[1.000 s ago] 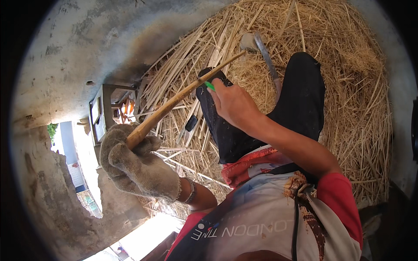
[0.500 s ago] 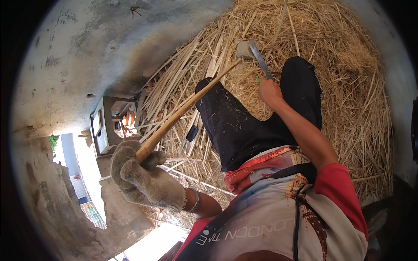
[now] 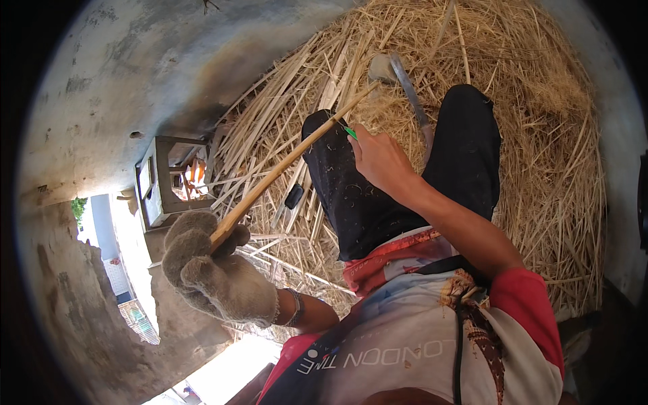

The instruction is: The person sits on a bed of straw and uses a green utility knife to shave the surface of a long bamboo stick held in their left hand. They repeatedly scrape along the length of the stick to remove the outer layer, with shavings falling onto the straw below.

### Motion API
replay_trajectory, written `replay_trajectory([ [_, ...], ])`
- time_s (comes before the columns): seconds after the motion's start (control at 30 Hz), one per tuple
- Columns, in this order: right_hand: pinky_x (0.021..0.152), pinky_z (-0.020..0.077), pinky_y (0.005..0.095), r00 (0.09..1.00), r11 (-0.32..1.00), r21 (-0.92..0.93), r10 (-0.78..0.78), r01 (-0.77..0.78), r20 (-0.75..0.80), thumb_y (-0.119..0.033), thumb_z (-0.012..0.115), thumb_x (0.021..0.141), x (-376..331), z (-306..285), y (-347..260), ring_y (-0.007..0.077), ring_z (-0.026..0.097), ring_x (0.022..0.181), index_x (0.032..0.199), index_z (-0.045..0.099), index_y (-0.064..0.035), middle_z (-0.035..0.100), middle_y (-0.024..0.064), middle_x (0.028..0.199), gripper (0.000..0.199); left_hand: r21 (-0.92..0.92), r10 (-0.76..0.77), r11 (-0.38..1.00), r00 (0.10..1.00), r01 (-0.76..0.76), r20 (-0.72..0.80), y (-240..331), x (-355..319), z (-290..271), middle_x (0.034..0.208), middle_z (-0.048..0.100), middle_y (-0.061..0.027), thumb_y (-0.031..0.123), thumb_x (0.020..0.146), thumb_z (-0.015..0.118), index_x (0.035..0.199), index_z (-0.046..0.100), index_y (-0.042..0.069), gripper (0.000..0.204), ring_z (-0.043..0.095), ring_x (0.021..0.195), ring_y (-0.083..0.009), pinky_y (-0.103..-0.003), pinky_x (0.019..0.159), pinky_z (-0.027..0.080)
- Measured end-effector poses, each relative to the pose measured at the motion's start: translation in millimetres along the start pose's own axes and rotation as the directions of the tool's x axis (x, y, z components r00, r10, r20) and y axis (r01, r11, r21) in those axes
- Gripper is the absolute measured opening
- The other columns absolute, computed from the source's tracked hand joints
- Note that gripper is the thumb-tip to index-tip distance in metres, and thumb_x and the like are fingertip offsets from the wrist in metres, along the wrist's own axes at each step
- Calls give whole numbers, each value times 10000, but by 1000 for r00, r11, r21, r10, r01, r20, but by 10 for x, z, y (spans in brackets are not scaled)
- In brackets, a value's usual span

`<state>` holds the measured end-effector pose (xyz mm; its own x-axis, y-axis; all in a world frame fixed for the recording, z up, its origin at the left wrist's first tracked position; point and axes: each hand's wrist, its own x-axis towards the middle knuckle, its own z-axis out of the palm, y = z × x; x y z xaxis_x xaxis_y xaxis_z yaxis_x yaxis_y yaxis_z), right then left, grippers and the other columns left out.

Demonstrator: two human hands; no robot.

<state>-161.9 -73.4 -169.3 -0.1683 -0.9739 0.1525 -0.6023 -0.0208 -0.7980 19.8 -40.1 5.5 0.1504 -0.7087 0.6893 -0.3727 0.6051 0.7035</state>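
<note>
Stick (image 3: 290, 167) slants up from lower left, crossing the line of your left knee (image 3: 331, 154), thin tip near the stone (image 3: 382, 69). Gloved left hand (image 3: 216, 270) wrapped round the thick end, fingers curled well over it. Bare right hand (image 3: 383, 156) clasps a green thing (image 3: 351, 133), its end just beside the stick, well up toward the tip. Most of it is hidden in your fist, so I can't say whether it carries an edge.

Handling, as I judge it: one hand alone steadies a long piece, so expect the thin end to whip under any side push. Brace your left forearm and let the knee back the stick where the two cross. Should the green thing prove sharp, aim each stroke away from your left thigh (image 3: 351, 202); the glove guards only the one hand. Light, even pressure suits the tip, where the wood looks thinnest. Turning the thick end inside the glove would bring another side up without shifting your hold.

Blade (image 3: 410, 91) lies between your knees, handle toward you, no hand on it. Mind your right wrist around it. Straw (image 3: 540, 202) spreads all about; loose stalks could snag the tip.
</note>
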Motion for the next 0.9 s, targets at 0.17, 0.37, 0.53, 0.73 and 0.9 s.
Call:
replay_trajectory([
  [0.17,547,514,534,987,985,96,-148,142,62,-211,536,1015,-102,-106,-345,477,641,619,1015,563,12,612,267,634,225,2,-4,1000,1000,4,15,-6,-33,-53,1060,645,-233,421,988,586,1042,601,-36,461,690,842,-270,-272,469,597],
  [0.37,580,518,541,1000,997,-71,22,-21,13,-207,532,1010,133,128,269,494,638,629,1026,570,4,614,266,636,215,7,29,1000,999,-29,-16,17,20,71,1005,637,-205,382,999,556,1028,601,-29,415,668,771,-260,-279,472,572],
  [0.53,583,509,550,999,996,82,-23,19,46,-191,541,1003,5,16,-123,460,648,628,1008,562,16,600,273,622,209,9,20,1000,999,-19,-34,44,-43,119,1016,647,-221,388,1004,562,1030,590,-31,421,695,839,-278,-267,457,600],
  [0.73,595,506,568,990,995,12,95,-97,108,-211,534,1004,85,162,267,498,651,686,975,559,17,627,300,690,231,-12,28,1000,998,-28,-52,14,-29,132,1004,651,-212,375,1003,565,1025,589,-29,405,687,807,-266,-258,443,589],
  [0.9,584,546,513,991,956,-279,115,-91,72,-203,551,990,242,423,1074,451,684,706,995,575,24,678,252,748,229,8,22,1000,999,-22,-23,50,-8,142,991,656,-217,383,998,572,1016,594,-32,416,699,779,-266,-254,439,594],
])
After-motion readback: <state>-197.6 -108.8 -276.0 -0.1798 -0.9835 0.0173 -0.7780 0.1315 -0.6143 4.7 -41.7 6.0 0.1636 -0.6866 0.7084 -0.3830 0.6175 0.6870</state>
